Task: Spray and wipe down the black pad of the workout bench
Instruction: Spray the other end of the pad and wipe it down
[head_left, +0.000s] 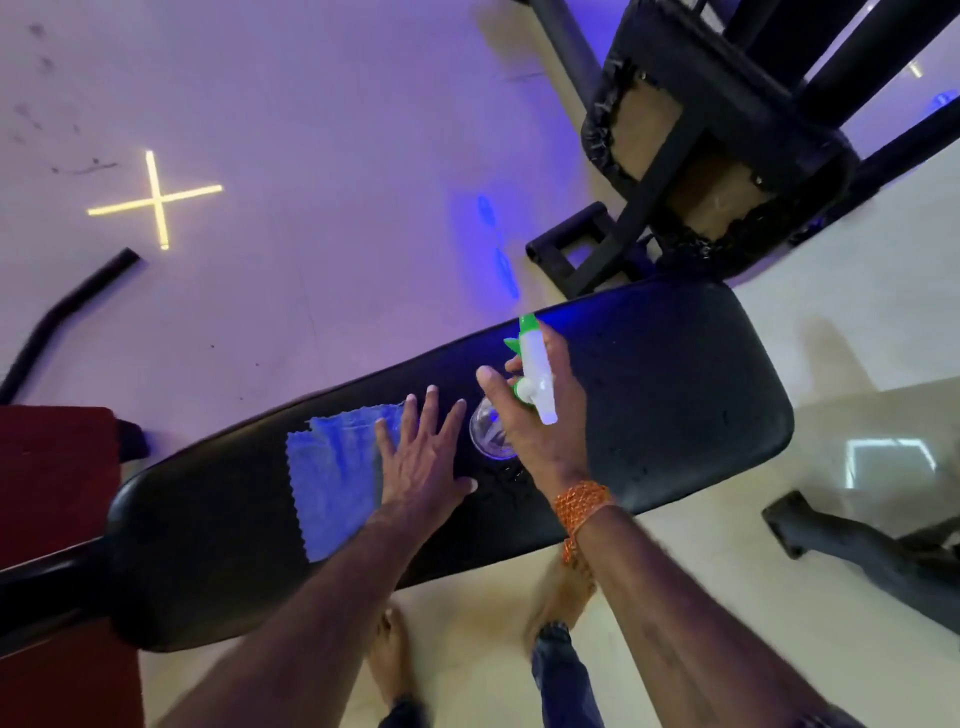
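Blue cloth (337, 483) under left hand (423, 465); second bench (717, 140) beyond pad (675, 395).

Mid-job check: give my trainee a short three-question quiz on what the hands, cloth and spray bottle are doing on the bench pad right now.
1. True or false: the left hand lies flat, fingers spread, partly on the blue cloth.
2. Which hand holds the spray bottle? A) left B) right C) neither
3. Fill in: the blue cloth lies on the black ____ of the bench.

Key
1. True.
2. B: the right hand grips it above the black pad.
3. pad
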